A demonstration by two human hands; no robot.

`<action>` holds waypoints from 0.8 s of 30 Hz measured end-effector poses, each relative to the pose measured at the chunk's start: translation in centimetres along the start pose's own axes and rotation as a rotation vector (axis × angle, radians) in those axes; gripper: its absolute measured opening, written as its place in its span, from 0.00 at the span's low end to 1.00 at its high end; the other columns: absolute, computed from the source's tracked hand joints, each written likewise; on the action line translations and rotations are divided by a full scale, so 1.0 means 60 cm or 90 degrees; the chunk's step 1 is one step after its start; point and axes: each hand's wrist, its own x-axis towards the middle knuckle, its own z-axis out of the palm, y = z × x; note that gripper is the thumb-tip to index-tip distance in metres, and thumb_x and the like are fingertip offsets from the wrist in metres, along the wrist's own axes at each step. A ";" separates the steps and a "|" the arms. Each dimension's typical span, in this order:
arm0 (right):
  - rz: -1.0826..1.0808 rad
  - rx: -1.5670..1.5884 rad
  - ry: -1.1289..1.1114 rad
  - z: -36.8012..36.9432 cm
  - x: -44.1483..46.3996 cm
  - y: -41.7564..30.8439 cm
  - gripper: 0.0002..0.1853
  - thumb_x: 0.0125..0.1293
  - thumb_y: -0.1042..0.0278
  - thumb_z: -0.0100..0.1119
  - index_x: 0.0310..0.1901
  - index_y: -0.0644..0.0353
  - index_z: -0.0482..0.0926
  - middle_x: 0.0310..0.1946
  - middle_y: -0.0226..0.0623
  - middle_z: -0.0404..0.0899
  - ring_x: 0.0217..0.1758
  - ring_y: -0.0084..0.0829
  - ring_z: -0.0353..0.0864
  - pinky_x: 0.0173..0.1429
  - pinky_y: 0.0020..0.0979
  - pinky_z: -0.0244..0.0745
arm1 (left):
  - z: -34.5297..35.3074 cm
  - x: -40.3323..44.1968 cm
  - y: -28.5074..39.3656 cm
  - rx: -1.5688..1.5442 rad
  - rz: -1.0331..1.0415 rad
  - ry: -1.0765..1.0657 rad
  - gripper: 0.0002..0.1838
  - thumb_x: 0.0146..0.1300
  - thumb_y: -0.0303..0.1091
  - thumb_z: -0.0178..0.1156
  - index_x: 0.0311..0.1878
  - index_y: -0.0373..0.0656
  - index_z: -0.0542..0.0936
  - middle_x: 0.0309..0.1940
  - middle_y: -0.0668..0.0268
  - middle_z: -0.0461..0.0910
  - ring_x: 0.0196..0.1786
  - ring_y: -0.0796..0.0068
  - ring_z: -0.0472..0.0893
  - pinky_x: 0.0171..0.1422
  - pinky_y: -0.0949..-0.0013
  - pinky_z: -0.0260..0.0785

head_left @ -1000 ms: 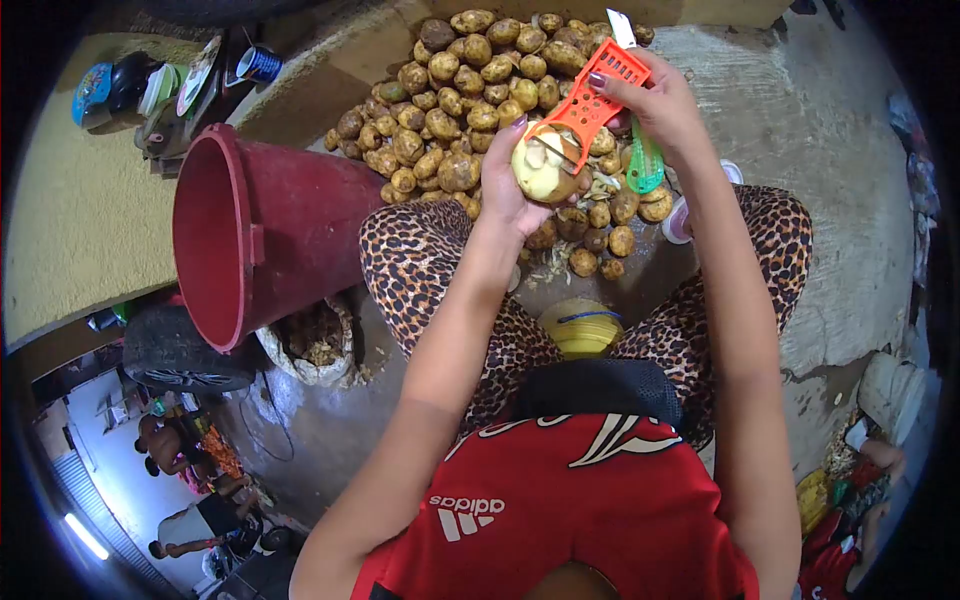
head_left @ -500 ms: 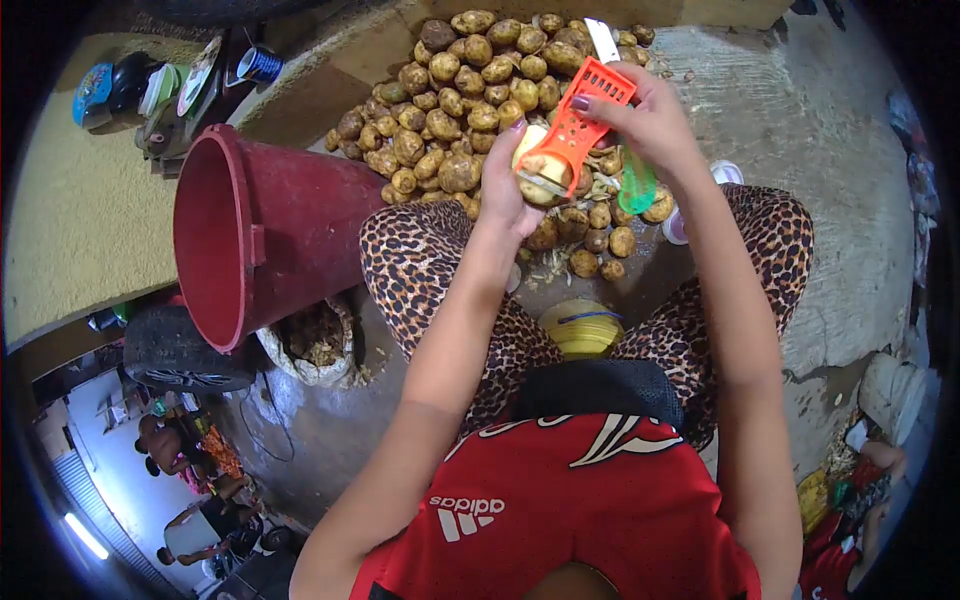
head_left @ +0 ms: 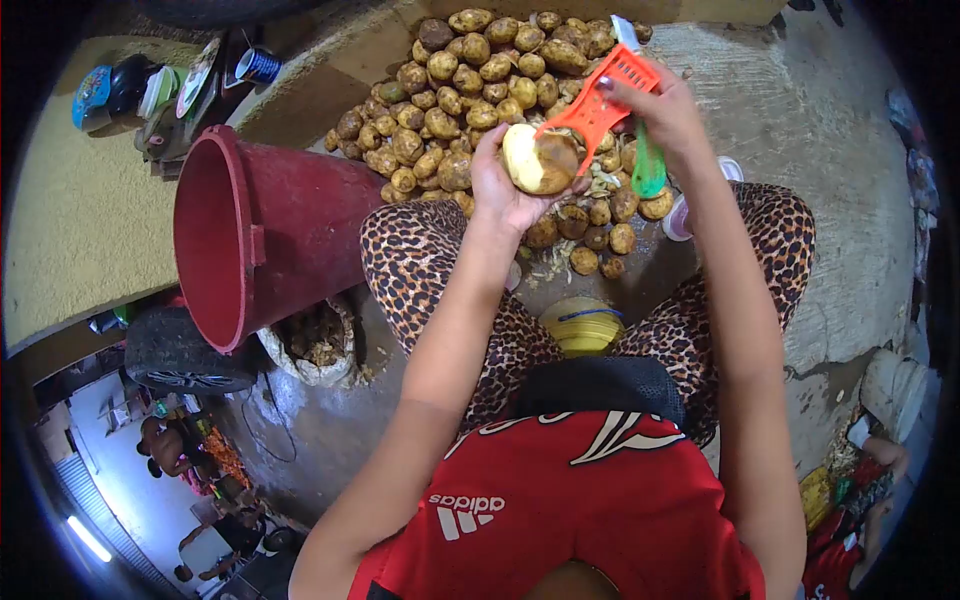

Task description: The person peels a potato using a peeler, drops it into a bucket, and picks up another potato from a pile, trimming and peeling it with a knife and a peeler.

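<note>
My left hand [head_left: 497, 190] is wrapped round a partly peeled potato [head_left: 530, 165]. Pale flesh shows on its left side, brown skin on its right. An orange peeler [head_left: 600, 105] with a slotted handle is gripped in my right hand [head_left: 668, 112], its forked end close to the potato's upper right. The same hand also holds a knife; its pale blade [head_left: 626, 34] sticks out at the top and its green handle [head_left: 648, 168] hangs below. Beyond both hands lies a heap of unpeeled potatoes [head_left: 440, 125], with peelings [head_left: 603, 183] among the nearer ones.
A large red bucket [head_left: 300, 230] lies tipped on the left, its mouth facing left. Below it stands a white sack [head_left: 335, 370] of scraps, near a tyre [head_left: 185, 350]. Between my knees is a yellow container [head_left: 583, 335]. Other people [head_left: 235, 530] are at lower left and lower right.
The peeler has moved up and right, off the potato's face. The potato has turned, showing a broad peeled side and a brown side. The knife moved along with my right hand.
</note>
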 end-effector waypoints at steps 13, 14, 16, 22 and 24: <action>-0.087 -0.148 0.000 0.041 -0.021 -0.005 0.13 0.53 0.68 0.63 0.38 0.63 0.76 0.28 0.30 0.79 0.30 0.17 0.77 0.33 0.21 0.74 | -0.001 0.014 0.011 0.008 0.093 0.051 0.27 0.61 0.53 0.45 0.49 0.36 0.70 0.42 0.52 0.76 0.42 0.53 0.78 0.41 0.55 0.74; -0.074 -0.151 0.027 0.039 -0.020 -0.022 0.13 0.53 0.67 0.63 0.38 0.63 0.76 0.28 0.31 0.79 0.29 0.18 0.77 0.32 0.21 0.74 | -0.010 0.012 0.018 0.034 0.060 0.024 0.28 0.60 0.54 0.45 0.49 0.36 0.70 0.40 0.52 0.76 0.40 0.52 0.78 0.38 0.55 0.74; -0.081 -0.080 0.035 -0.027 0.015 -0.041 0.14 0.55 0.68 0.62 0.41 0.64 0.74 0.31 0.32 0.79 0.32 0.19 0.78 0.34 0.21 0.73 | -0.009 0.006 0.014 0.081 0.068 0.067 0.29 0.59 0.55 0.46 0.48 0.35 0.70 0.36 0.51 0.77 0.35 0.50 0.79 0.30 0.54 0.74; -0.042 -0.088 -0.024 0.025 -0.016 -0.011 0.16 0.51 0.66 0.66 0.39 0.64 0.75 0.28 0.32 0.79 0.28 0.19 0.77 0.29 0.22 0.74 | 0.007 0.016 0.002 0.046 0.086 0.095 0.31 0.61 0.58 0.43 0.49 0.36 0.70 0.37 0.53 0.77 0.35 0.55 0.80 0.33 0.55 0.76; -0.086 -0.108 -0.033 0.043 -0.022 0.009 0.16 0.52 0.65 0.66 0.39 0.64 0.75 0.28 0.32 0.79 0.28 0.19 0.78 0.28 0.21 0.74 | 0.018 0.004 0.000 0.094 0.088 0.062 0.31 0.62 0.58 0.41 0.50 0.35 0.69 0.38 0.54 0.77 0.37 0.58 0.80 0.33 0.59 0.77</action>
